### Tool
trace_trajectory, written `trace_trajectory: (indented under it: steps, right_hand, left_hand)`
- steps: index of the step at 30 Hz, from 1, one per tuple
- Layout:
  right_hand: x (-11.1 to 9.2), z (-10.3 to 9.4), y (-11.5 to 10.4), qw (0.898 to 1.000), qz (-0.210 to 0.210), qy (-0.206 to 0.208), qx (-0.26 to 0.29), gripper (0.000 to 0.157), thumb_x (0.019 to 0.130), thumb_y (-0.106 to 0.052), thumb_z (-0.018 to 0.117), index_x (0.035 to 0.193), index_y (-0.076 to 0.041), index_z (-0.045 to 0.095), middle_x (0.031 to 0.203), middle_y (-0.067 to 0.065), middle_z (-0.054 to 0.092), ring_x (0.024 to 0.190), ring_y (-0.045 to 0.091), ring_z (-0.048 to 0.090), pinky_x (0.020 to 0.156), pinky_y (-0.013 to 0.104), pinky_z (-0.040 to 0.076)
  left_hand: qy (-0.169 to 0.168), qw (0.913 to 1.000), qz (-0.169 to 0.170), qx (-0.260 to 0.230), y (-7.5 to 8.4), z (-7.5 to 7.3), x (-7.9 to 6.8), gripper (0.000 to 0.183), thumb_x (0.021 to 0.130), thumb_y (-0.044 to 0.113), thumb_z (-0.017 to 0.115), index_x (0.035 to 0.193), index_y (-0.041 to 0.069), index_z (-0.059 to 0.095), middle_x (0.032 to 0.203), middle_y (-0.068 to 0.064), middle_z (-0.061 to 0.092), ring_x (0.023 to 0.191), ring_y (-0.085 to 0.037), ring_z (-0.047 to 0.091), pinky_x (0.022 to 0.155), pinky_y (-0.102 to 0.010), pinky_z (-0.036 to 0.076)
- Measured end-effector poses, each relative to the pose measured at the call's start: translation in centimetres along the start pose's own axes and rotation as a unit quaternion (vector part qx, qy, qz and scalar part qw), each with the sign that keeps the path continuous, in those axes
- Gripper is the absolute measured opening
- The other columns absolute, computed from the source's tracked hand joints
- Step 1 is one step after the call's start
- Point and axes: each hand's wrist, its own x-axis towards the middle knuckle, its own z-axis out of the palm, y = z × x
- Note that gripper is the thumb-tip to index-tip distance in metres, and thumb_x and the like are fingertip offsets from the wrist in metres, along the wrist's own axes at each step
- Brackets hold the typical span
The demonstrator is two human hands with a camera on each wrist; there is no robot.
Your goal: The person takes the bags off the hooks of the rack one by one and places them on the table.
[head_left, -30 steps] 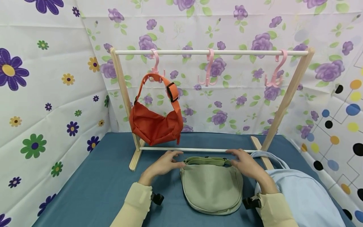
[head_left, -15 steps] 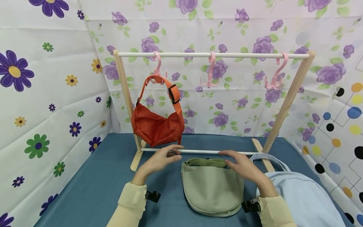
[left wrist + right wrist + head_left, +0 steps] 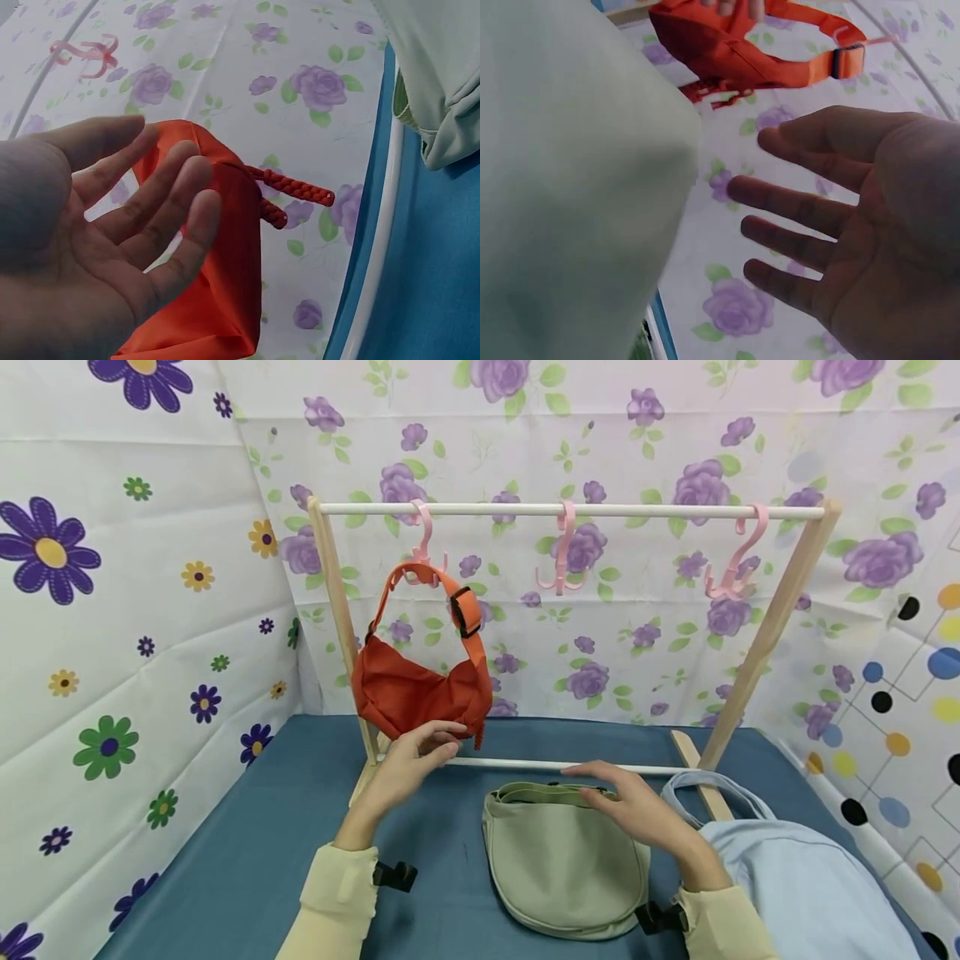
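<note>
Orange-red fabric bag (image 3: 420, 689) hangs from a pink plastic hook (image 3: 422, 539), left of the head view; a sage-green rounded bag (image 3: 566, 868) lies lower centre on the blue worktop (image 3: 247, 868). Left wrist view: left hand (image 3: 97, 251), grip spread before the hanging bag, contact unclear; a bump might unhook it. Right wrist view: right hand (image 3: 866, 229), grip spread, empty; careless sweeping could shove the green bag.

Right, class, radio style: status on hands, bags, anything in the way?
Left hand empty, near red bag; right hand empty, near green bag. Red bag on hook, green bag on table. Blue bag by right sleeve, possibly crowding.
</note>
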Motion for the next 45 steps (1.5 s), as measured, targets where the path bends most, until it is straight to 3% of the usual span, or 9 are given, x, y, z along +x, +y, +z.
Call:
trace_trajectory:
  steps: [5,13,17,21,26,33,40,45]
  right_hand:
    - [0.5,1.2,-0.4,0.999,-0.031,0.009,0.012,0.036,0.108,-0.019,0.059,0.144,-0.021,0.062,0.148,0.007,0.057,0.139,0.035,0.05,0.104,0.061,0.046]
    - [0.9,2.0,-1.4,0.997,-0.058,0.024,0.035,0.038,0.108,-0.018,0.058,0.146,-0.024,0.06,0.151,0.002,0.054,0.143,0.031,0.047,0.108,0.062,0.042]
    - [1.2,2.0,-2.0,0.997,-0.064,0.027,0.032,0.039,0.109,-0.022,0.058,0.147,-0.021,0.059,0.152,0.005,0.054,0.143,0.032,0.046,0.109,0.062,0.042]
    - [1.8,1.8,-2.3,0.998,-0.054,0.029,0.03,0.04,0.108,-0.024,0.06,0.148,-0.023,0.057,0.153,0.005,0.052,0.144,0.031,0.045,0.109,0.062,0.041]
    - [2.9,1.8,-3.3,0.998,-0.051,0.009,0.021,0.043,0.108,-0.033,0.058,0.151,-0.029,0.054,0.157,0.003,0.048,0.147,0.03,0.043,0.11,0.062,0.041]
    - [4.2,1.3,-4.5,0.998,-0.061,0.002,0.005,0.047,0.108,-0.029,0.059,0.154,-0.025,0.05,0.161,0.004,0.043,0.149,0.031,0.04,0.112,0.062,0.04]
    - [5.0,0.8,-5.1,0.998,-0.068,0.002,0.014,0.049,0.109,-0.028,0.058,0.156,-0.023,0.048,0.161,0.007,0.042,0.149,0.032,0.04,0.113,0.062,0.038]
    - [5.3,0.2,-5.6,0.998,-0.066,0.006,0.008,0.047,0.109,-0.026,0.059,0.155,-0.021,0.05,0.16,0.007,0.045,0.148,0.032,0.041,0.115,0.06,0.037]
  left_hand:
    - [0.046,0.9985,0.018,-0.025,0.1,-0.2,-0.1,0.029,0.108,0.019,0.061,0.132,0.006,0.068,0.117,-0.017,0.071,0.104,-0.032,0.065,0.093,-0.048,0.056]
    - [0.115,0.9929,0.029,-0.006,0.1,-0.6,0.1,0.022,0.107,0.022,0.062,0.126,0.014,0.072,0.118,-0.012,0.072,0.108,-0.026,0.067,0.091,-0.044,0.056]
    - [0.129,0.9906,0.046,0.001,0.3,-0.5,0.4,0.023,0.107,0.02,0.062,0.126,0.011,0.071,0.12,-0.012,0.071,0.112,-0.026,0.064,0.091,-0.039,0.055]
    - [0.127,0.9899,0.061,0.013,0.3,0.2,0.7,0.023,0.106,0.016,0.063,0.127,0.009,0.07,0.121,-0.014,0.068,0.113,-0.025,0.062,0.093,-0.042,0.052]
    - [0.145,0.9879,0.056,0.01,0.6,0.5,0.5,0.022,0.106,0.012,0.063,0.126,0.008,0.071,0.12,-0.013,0.065,0.109,-0.025,0.061,0.09,-0.037,0.052]
    - [0.178,0.9811,0.071,0.025,1.2,-0.3,0.8,0.021,0.105,0.011,0.064,0.124,0.009,0.072,0.117,-0.01,0.066,0.104,-0.023,0.061,0.083,-0.026,0.05]
    - [0.212,0.9713,0.102,0.037,1.6,-1.2,1.7,0.019,0.104,0.011,0.065,0.121,0.011,0.073,0.113,-0.01,0.067,0.1,-0.022,0.062,0.077,-0.027,0.05]
    - [0.22,0.9678,0.114,0.043,1.6,-1.6,2.5,0.021,0.104,0.008,0.064,0.123,0.006,0.072,0.113,-0.015,0.066,0.099,-0.028,0.061,0.076,-0.028,0.047]
